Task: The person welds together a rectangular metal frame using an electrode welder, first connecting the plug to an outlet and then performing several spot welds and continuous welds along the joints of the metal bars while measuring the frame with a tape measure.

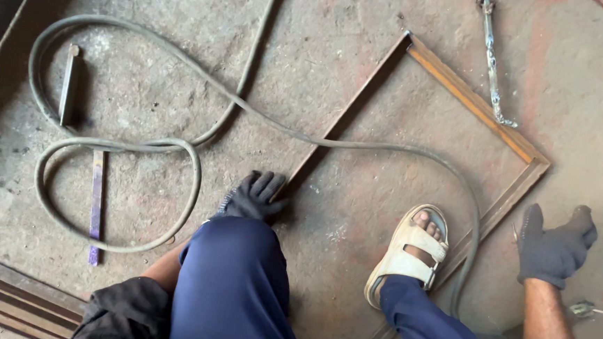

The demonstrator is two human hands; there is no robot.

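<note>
A rusty rectangular metal frame lies flat on the concrete floor. My left hand, in a dark glove, rests on the frame's left bar, fingers spread against it just past my blue-trousered knee. My right hand, also gloved, hovers open beside the frame's right corner, holding nothing. My sandalled foot stands inside the frame. A grey cable loops across the floor and over the frame.
A metal chain lies at the top right. Two short metal bars, one upright-looking and one purple-tinted, lie left inside the cable loops. Steel sections run along the bottom left. A small tool tip lies by my right forearm.
</note>
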